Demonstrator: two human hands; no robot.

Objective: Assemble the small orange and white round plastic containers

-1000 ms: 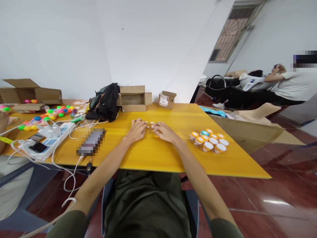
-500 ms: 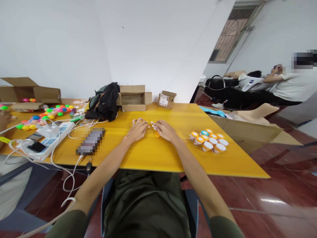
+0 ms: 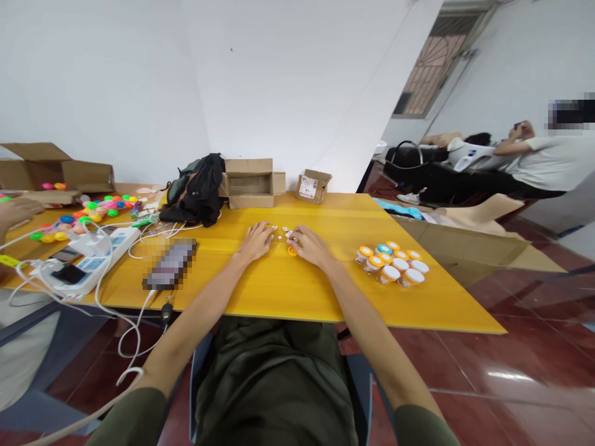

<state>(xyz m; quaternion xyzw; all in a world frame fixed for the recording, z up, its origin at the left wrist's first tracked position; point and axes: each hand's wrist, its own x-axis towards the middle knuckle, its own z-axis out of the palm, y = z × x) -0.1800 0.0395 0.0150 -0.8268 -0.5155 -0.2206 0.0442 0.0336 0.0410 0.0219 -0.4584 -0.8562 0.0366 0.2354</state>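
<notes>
My left hand (image 3: 257,241) lies palm down on the yellow table (image 3: 283,291), its fingers stretched out and slightly apart. A small white piece (image 3: 274,227) with dark marks lies by its fingertips. My right hand (image 3: 307,245) is curled, thumb and fingers closed around a small white piece (image 3: 289,234) that shows only in part. An orange cap (image 3: 292,251) lies just under the right fingertips. Between the hands are another white piece (image 3: 285,229) and a tiny white bit (image 3: 279,237). The marks on these pieces are too small to read.
Several clear jars with orange, white and teal lids (image 3: 393,263) stand to the right. Cardboard boxes (image 3: 251,184) and a black bag (image 3: 199,192) line the back. Left are a phone (image 3: 170,265), a power strip (image 3: 105,257), cables, colourful balls and another person's hand (image 3: 18,214).
My left hand has flattened and drawn slightly left, uncovering a white piece by its fingertips. The right hand has shifted a little over the orange cap. The other person's hand has come further into view.
</notes>
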